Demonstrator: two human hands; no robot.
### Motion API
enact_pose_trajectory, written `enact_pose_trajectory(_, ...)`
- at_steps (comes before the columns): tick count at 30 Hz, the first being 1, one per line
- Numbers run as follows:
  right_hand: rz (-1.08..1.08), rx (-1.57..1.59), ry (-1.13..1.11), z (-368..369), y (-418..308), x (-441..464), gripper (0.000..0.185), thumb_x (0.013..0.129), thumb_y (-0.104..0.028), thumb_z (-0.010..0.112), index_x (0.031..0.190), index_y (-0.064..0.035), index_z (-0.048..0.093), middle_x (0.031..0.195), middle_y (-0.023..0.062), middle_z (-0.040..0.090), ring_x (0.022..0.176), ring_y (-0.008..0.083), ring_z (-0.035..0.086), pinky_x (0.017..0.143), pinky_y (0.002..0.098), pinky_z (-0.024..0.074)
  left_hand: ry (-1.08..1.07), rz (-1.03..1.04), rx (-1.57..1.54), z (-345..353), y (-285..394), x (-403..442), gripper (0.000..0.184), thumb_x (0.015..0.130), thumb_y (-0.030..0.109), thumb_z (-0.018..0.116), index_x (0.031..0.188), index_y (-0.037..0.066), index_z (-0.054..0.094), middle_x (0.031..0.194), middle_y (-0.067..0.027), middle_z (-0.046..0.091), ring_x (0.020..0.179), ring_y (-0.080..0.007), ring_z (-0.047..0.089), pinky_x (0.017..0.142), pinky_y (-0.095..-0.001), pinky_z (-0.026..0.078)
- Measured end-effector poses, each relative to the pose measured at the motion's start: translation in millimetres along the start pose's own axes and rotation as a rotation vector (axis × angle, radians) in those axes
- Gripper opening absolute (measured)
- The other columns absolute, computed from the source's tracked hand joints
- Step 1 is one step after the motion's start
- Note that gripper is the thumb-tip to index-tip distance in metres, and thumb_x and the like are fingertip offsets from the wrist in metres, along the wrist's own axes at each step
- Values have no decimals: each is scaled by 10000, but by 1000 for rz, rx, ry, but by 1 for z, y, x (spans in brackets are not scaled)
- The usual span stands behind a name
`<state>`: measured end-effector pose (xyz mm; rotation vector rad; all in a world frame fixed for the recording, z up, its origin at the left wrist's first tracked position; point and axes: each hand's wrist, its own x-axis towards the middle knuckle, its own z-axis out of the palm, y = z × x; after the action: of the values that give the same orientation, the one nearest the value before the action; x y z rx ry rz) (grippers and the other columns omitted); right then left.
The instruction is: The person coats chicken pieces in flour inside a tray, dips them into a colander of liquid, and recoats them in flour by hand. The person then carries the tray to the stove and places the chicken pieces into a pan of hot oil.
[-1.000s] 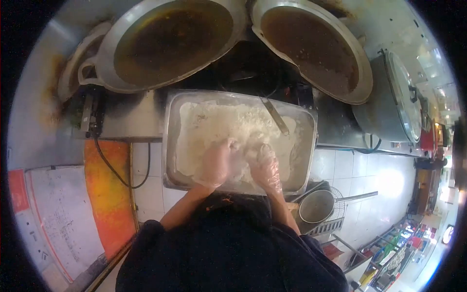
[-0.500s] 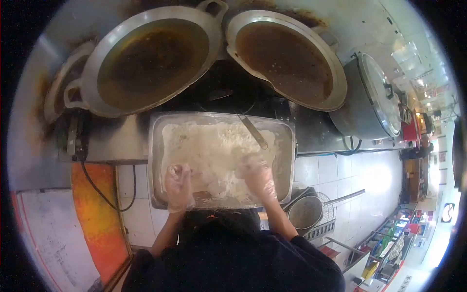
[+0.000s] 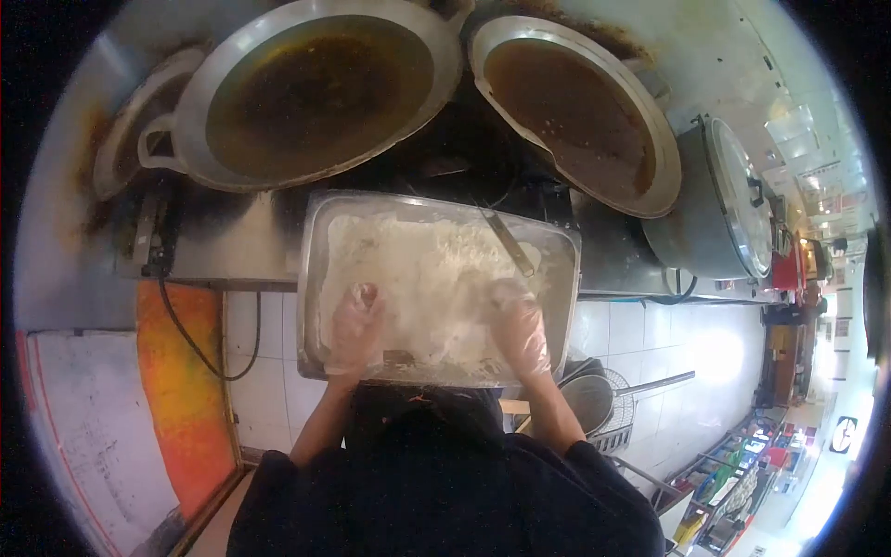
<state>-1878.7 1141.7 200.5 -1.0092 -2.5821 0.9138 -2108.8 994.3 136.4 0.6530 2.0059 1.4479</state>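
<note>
A rectangular metal tray (image 3: 568,306) holds a layer of pale flour-like powder (image 3: 418,265). Over its near left part is my left hand (image 3: 357,327), in a clear plastic glove, its fingers curled inward; whatever they hold, if anything, is hidden. My right hand (image 3: 522,327), gloved the same way, is over the near right part, and motion smears its fingers. Between the hands the powder looks hazy and blurred. A flat metal handle (image 3: 509,243) lies across the tray's far right edge, apart from both hands.
Two wide pans, one with dark oil (image 3: 320,97) and one with brown liquid (image 3: 571,111), stand beyond the tray. A lidded pot (image 3: 710,209) is to the right. Below hang or rest a strainer (image 3: 589,399) and wire basket. A black cable (image 3: 200,348) loops at left.
My view has shifted, so the tray and pans sit a little further right. My right hand has turned more upright and is nearer the tray's right side. Both hands remain over the powder.
</note>
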Motion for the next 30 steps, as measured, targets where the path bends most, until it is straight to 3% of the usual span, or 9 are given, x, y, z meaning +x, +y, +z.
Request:
enact_pose_trajectory(1,-129,-293,53,3,5,0,237,892,-119,649,1105,-30,703,1119,177,695,994,365,673,858,437,549,3,79,67,2,2,-1,226,960,201,682,1068,4,655,915,-81,708,847,-167,672,772,-314,523)
enact_pose_trajectory(5,-145,-180,102,-16,-12,-3,226,897,-129,655,1101,-46,705,1140,155,693,992,343,677,833,417,555,-68,-12,84,4,35,-1,237,951,189,661,1083,-8,656,937,-162,720,872,-241,706,780,-361,528)
enact_pose_trajectory(11,-98,-324,-187,-83,-56,-1,166,937,-120,653,1072,-32,694,1094,119,725,996,268,711,809,389,572,-166,-86,436,8,10,5,280,961,205,647,1112,-31,635,938,-268,684,883,-316,708,785,-384,533)
enact_pose_trajectory(14,-24,378,81,-139,-85,12,116,935,-75,701,1028,-7,705,1045,93,724,927,204,713,783,340,585,-174,92,299,6,13,0,275,963,204,658,1115,-25,634,940,-219,706,895,-288,711,805,-373,542)
enact_pose_trajectory(16,138,465,212,-186,-112,22,175,923,-47,706,1088,-10,748,1085,129,740,963,199,718,833,326,591,-237,136,55,6,3,-2,272,958,207,671,1121,-9,639,965,-161,725,909,-250,710,828,-362,548)
enact_pose_trajectory(19,180,207,536,-235,-107,58,349,891,-172,770,1207,-27,741,1169,119,746,1023,158,699,890,298,554,-289,174,-40,3,-9,-3,273,956,187,676,1151,0,641,990,-115,731,923,-205,699,856,-348,546)
enact_pose_trajectory(21,229,112,545,-269,-98,92,416,898,-302,741,1214,-32,746,1123,121,768,1011,172,709,913,310,532,-292,170,-77,3,-30,-1,277,950,174,682,1161,0,640,998,-117,732,930,-199,699,855,-342,545)
enact_pose_trajectory(27,116,-590,274,-306,65,245,257,889,-206,665,1101,-103,766,1182,99,738,1101,246,700,982,338,540,-330,152,-110,-7,-4,-6,310,923,181,715,1171,10,641,1009,-117,735,934,-194,708,835,-334,551)
enact_pose_trajectory(30,220,-694,235,-294,114,294,220,912,-226,649,1047,-102,772,1137,117,744,1089,272,705,970,374,549,-325,199,-107,-3,-13,-3,313,903,200,730,1140,16,641,1001,-124,735,910,-218,717,811,-339,557)
